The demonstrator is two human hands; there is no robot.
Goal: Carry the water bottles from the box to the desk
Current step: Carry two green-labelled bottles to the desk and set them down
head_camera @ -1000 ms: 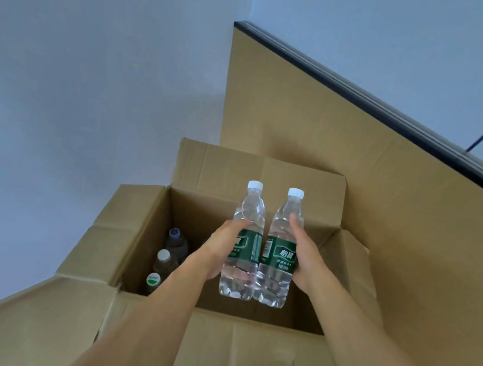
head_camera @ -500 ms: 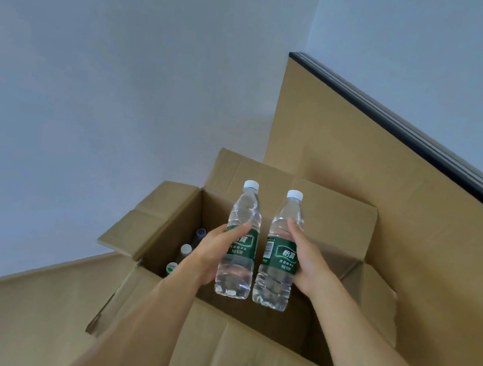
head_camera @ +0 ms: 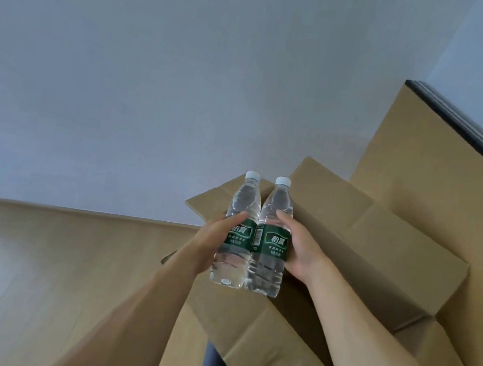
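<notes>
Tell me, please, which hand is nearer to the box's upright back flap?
Right. The right hand holds its bottle over the box, closer to the back flap. The left hand holds the other bottle farther out, toward the box's left edge.

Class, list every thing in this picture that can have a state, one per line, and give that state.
left bottle: capped, upright, full of water, held by the left hand
right bottle: capped, upright, full of water, held by the right hand
The two bottles: side by side, touching
cardboard box: flaps open, inside hidden
</notes>
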